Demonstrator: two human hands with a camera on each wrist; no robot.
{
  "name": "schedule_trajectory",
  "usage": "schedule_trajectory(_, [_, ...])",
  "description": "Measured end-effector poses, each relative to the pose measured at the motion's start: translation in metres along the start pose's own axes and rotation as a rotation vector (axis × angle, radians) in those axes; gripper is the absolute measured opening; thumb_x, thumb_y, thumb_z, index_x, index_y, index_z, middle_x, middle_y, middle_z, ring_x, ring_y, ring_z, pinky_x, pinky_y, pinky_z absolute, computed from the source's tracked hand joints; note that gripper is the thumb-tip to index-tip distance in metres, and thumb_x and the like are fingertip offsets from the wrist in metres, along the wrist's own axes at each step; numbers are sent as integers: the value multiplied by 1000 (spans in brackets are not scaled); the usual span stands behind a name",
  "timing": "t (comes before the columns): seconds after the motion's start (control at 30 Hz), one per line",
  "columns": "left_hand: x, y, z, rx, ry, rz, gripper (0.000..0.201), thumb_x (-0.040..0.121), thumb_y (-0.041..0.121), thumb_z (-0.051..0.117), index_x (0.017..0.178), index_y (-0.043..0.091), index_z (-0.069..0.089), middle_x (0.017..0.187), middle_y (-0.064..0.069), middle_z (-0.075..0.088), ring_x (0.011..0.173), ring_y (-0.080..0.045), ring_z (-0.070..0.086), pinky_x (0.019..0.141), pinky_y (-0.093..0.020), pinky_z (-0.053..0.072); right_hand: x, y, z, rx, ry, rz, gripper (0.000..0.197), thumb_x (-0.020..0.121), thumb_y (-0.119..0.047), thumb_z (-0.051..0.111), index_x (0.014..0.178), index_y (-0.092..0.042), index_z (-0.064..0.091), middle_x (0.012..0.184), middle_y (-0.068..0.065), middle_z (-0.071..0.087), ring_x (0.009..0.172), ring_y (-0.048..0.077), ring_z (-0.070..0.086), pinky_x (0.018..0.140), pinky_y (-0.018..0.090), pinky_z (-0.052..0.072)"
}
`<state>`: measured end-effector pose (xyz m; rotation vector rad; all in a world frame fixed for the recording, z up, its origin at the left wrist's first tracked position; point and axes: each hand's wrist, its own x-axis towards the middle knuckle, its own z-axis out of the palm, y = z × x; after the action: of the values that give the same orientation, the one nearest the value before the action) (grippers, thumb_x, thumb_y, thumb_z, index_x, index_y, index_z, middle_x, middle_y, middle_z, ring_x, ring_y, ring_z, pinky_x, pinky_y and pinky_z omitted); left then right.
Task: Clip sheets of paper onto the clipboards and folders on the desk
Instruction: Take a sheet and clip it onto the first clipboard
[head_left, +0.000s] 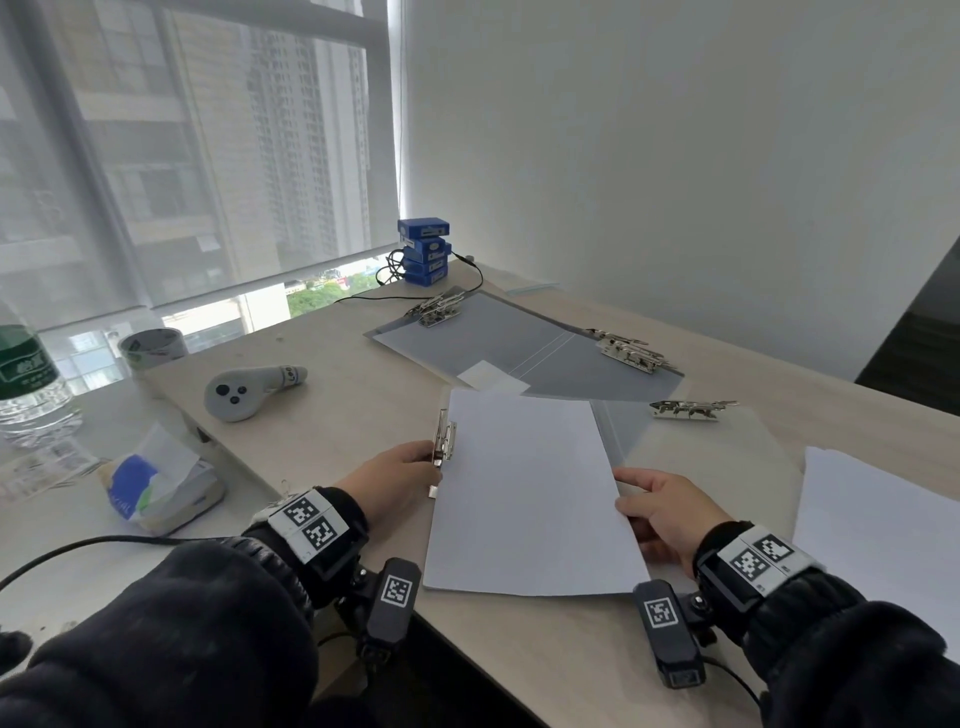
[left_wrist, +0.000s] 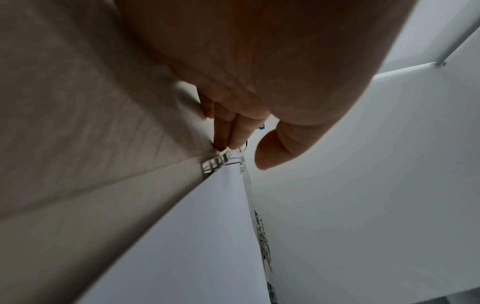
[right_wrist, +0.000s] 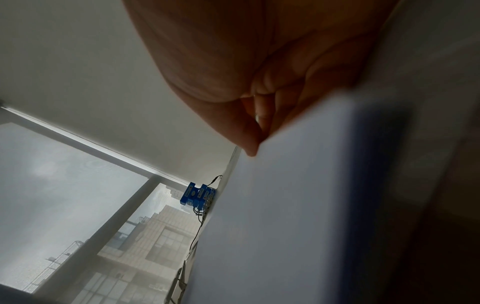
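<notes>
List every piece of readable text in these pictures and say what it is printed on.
None reads clearly.
Green bottle label: white characters, blurred.
Tape roll: printed mark, illegible.
Blue boxes: white labels, too small.
Tissue pack: lettering, blurred.
Wrist bands: square code patterns, no words.

Hardly anything here can be read. The green label on the water bottle (head_left: 23, 364) at the left edge of the view carries white characters, too blurred to make out. The crumpled packet (head_left: 156, 483) near the desk's left edge shows blue and green print with small lettering that stays illegible. The stacked blue boxes (head_left: 423, 251) at the desk's far corner bear white label panels, unreadable. The wrist bands (head_left: 310, 522) and camera mounts (head_left: 399, 592) carry black-and-white square code markers, no letters.
</notes>
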<state>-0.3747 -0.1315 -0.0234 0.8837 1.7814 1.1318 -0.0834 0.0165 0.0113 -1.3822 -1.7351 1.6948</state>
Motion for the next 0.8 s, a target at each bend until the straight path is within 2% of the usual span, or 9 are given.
schedule_trajectory(0.1, [-3,25,1,-18,49,-18,27,76,10,54,92,21,74,104,-6,74,99,-31,68,97,-39,48,-1,0,1,15,-11,4,40,95,6,51,107,-28,65,74,7,76,51,16,67,45,26,53])
schedule_trajectory(0.2, [4,41,1,49,110,-36,24,92,0,51,84,22,56,89,0,57,80,-18,55,75,-19,43,-3,-2,2,19,-3,4,41,94,7,51,110,-28,64,72,7,76,50,16,66,44,26,53])
schedule_trajectory(0.27, [3,61,1,44,115,-70,19,90,-1,53,85,17,56,88,5,47,85,-18,52,64,-4,32,-4,-3,2,22,3,9,43,94,7,51,120,-25,64,73,7,76,50,17,67,44,26,52])
schedule_trajectory(0.37, [14,70,5,165,100,-73,19,85,-8,51,85,6,63,92,-5,51,97,-27,51,57,-12,30,-7,-4,3,33,12,10,45,94,8,51,128,-19,62,71,7,75,49,16,67,43,25,53])
schedule_trajectory(0.43, [19,78,9,52,163,-26,31,88,-12,46,82,17,56,86,-1,51,93,-23,47,61,-21,38,-8,-4,3,39,10,8,46,94,8,51,132,-17,60,71,7,75,50,16,68,44,25,53])
schedule_trajectory(0.53, [13,82,8,-147,235,-60,34,100,6,44,129,16,57,113,-6,68,95,-17,57,84,-24,47,-9,-4,4,48,2,8,47,94,8,51,135,-16,58,73,8,76,50,16,68,44,25,53])
schedule_trajectory(0.57, [10,77,5,-167,265,-46,34,101,14,43,131,16,58,110,-3,73,96,-15,61,89,-31,43,-9,-3,5,50,-1,8,48,94,8,51,135,-16,58,73,7,76,50,16,69,43,25,53])
schedule_trajectory(0.67, [-8,61,-1,-172,244,61,27,100,24,46,112,20,70,88,6,78,91,-14,68,92,-39,44,-8,-3,5,54,-12,2,46,94,8,52,133,-16,59,74,8,76,51,16,69,43,25,52])
schedule_trajectory(0.8, [-14,41,-6,9,273,157,17,94,19,61,99,26,75,98,8,76,96,-11,68,74,-29,49,-6,-3,3,54,-16,-7,43,95,6,52,128,-21,61,75,8,77,52,16,69,46,27,54])
